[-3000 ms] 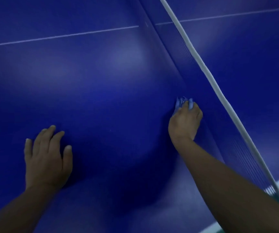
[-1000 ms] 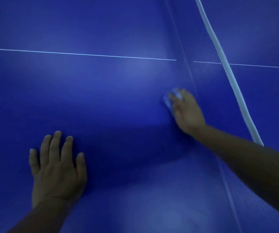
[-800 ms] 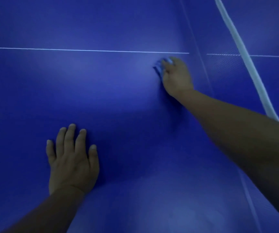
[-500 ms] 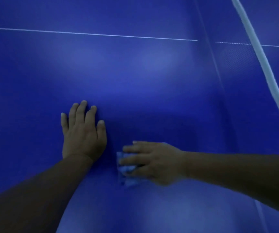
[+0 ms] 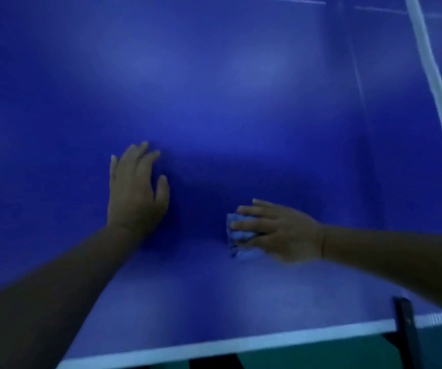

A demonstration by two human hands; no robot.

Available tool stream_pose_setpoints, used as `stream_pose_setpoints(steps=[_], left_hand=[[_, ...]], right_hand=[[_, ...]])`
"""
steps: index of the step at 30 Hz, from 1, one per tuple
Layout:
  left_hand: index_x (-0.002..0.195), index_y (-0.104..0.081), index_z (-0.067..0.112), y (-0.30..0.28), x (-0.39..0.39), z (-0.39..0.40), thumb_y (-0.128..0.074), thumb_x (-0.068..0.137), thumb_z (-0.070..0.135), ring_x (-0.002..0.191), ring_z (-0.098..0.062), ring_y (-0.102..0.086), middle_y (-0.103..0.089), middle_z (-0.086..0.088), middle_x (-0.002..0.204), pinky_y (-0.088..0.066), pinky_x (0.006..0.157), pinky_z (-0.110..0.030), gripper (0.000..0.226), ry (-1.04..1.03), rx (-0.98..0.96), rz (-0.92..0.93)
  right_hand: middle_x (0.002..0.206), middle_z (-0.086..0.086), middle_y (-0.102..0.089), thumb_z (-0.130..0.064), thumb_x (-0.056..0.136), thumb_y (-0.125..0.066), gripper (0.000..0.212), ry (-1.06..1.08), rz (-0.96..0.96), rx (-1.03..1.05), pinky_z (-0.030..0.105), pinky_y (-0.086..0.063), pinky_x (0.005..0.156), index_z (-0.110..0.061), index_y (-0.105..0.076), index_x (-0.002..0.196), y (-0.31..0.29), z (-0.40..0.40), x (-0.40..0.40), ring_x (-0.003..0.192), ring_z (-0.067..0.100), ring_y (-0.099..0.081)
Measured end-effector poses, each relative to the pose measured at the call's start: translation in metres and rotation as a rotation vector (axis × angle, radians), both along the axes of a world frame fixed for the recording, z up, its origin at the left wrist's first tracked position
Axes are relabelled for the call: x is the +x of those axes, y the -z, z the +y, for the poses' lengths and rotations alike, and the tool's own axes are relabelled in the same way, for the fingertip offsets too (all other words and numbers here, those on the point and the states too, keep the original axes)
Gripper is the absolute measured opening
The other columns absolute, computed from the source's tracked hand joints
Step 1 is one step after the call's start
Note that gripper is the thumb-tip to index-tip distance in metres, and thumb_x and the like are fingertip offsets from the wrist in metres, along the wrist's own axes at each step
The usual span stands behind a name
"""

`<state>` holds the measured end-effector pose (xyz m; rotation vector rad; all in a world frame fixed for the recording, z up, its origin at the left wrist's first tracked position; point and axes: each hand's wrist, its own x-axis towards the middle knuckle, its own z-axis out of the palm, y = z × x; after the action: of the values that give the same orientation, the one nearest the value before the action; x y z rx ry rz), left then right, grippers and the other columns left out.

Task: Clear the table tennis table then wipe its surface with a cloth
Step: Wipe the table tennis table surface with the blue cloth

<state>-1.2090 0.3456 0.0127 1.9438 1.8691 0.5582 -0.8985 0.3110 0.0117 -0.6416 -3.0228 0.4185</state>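
Observation:
The blue table tennis table (image 5: 214, 89) fills the view. My right hand (image 5: 281, 231) lies flat over a small crumpled light-blue cloth (image 5: 242, 243) and presses it onto the surface, fingers straight and pointing left. My left hand (image 5: 134, 190) rests palm down on the table to the left of the cloth, fingers spread and pointing away from me. A gap of bare table separates the two hands.
The net with its white top band (image 5: 435, 83) runs along the right side. The table's white near edge line (image 5: 241, 344) crosses the bottom, with a black net post (image 5: 406, 331) at the lower right and green floor (image 5: 321, 358) below.
My right hand drew the cloth from beside the net near the centre line back toward the near edge, then slid it a little right, away from my left hand. The view tilted down.

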Motion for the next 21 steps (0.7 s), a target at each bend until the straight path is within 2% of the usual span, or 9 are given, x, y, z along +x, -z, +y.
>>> stream_pose_setpoints(steps=[2, 5, 7, 9, 12, 15, 17, 19, 21], left_hand=[[0.131, -0.056, 0.001, -0.001, -0.004, -0.06, -0.049, 0.09, 0.022, 0.141, -0.037, -0.035, -0.045, -0.019, 0.148, -0.012, 0.12, -0.055, 0.047, 0.039, 0.018, 0.014], [0.131, -0.057, 0.002, 0.002, -0.007, -0.128, -0.045, 0.091, 0.029, 0.141, -0.035, -0.035, -0.046, -0.018, 0.147, -0.014, 0.12, -0.055, 0.05, 0.048, -0.008, 0.004], [0.133, -0.056, 0.002, 0.006, -0.003, -0.156, -0.044, 0.092, 0.031, 0.143, -0.033, -0.032, -0.044, -0.017, 0.15, -0.013, 0.121, -0.055, 0.052, 0.074, -0.038, 0.029], [0.133, -0.057, 0.001, 0.01, 0.0, -0.17, -0.043, 0.092, 0.032, 0.145, -0.034, -0.029, -0.041, -0.017, 0.152, -0.014, 0.12, -0.056, 0.054, 0.127, -0.069, 0.076], [0.134, -0.056, 0.0, 0.013, -0.001, -0.172, -0.041, 0.093, 0.033, 0.146, -0.035, -0.026, -0.039, -0.019, 0.153, -0.015, 0.12, -0.057, 0.055, 0.162, -0.08, 0.115], [0.135, -0.055, 0.001, 0.016, 0.0, -0.174, -0.041, 0.093, 0.033, 0.148, -0.035, -0.024, -0.038, -0.019, 0.154, -0.016, 0.12, -0.056, 0.055, 0.168, -0.075, 0.136], [0.136, -0.053, 0.001, 0.017, 0.001, -0.174, -0.041, 0.093, 0.034, 0.149, -0.034, -0.022, -0.036, -0.019, 0.155, -0.015, 0.121, -0.055, 0.056, 0.171, -0.073, 0.157], [0.137, -0.052, 0.002, 0.018, 0.001, -0.173, -0.039, 0.094, 0.034, 0.149, -0.034, -0.021, -0.035, -0.019, 0.155, -0.013, 0.121, -0.054, 0.056, 0.169, -0.073, 0.175], [0.137, -0.052, 0.001, 0.018, 0.002, -0.173, -0.038, 0.095, 0.035, 0.148, -0.034, -0.021, -0.036, -0.019, 0.155, -0.011, 0.122, -0.051, 0.056, 0.156, -0.058, 0.161]], right_hand=[[0.137, 0.01, -0.06, -0.031, 0.104, -0.037, 0.039, 0.058, 0.0, 0.119, 0.056, -0.036, 0.108, -0.017, -0.066, 0.126, -0.005, 0.027, 0.011, 0.128, 0.042, -0.053], [0.13, 0.015, -0.06, -0.015, 0.1, -0.043, 0.034, 0.699, 0.051, 0.189, 0.049, -0.04, 0.098, -0.009, -0.066, 0.123, -0.018, 0.084, -0.004, 0.114, 0.043, -0.055], [0.127, 0.014, -0.061, -0.015, 0.098, -0.043, 0.033, 0.92, 0.103, 0.157, 0.052, -0.042, 0.094, -0.007, -0.067, 0.12, -0.015, 0.083, -0.034, 0.11, 0.041, -0.055], [0.124, 0.009, -0.062, -0.023, 0.098, -0.044, 0.029, 0.725, 0.055, 0.149, 0.047, -0.043, 0.089, -0.017, -0.067, 0.116, -0.009, 0.04, -0.058, 0.108, 0.039, -0.056], [0.142, 0.008, -0.055, -0.018, 0.092, -0.052, 0.04, 0.28, 0.054, 0.013, 0.05, -0.032, 0.112, -0.017, -0.064, 0.13, -0.001, -0.065, -0.044, 0.133, 0.038, -0.047], [0.145, 0.01, -0.053, -0.021, 0.096, -0.05, 0.038, 0.191, -0.002, 0.063, 0.056, -0.035, 0.11, -0.017, -0.064, 0.131, 0.001, -0.083, 0.005, 0.133, 0.04, -0.048], [0.138, 0.017, -0.055, -0.02, 0.102, -0.042, 0.035, 0.536, 0.005, 0.12, 0.059, -0.041, 0.098, -0.011, -0.063, 0.128, 0.0, -0.053, 0.019, 0.12, 0.045, -0.054], [0.136, 0.021, -0.055, -0.012, 0.1, -0.044, 0.036, 0.995, 0.054, 0.154, 0.056, -0.04, 0.098, -0.006, -0.062, 0.131, -0.007, -0.019, 0.015, 0.117, 0.045, -0.052], [0.136, 0.016, -0.057, -0.018, 0.099, -0.041, 0.039, 1.315, 0.045, 0.191, 0.049, -0.039, 0.099, -0.009, -0.064, 0.128, -0.008, 0.003, -0.012, 0.119, 0.039, -0.052]])
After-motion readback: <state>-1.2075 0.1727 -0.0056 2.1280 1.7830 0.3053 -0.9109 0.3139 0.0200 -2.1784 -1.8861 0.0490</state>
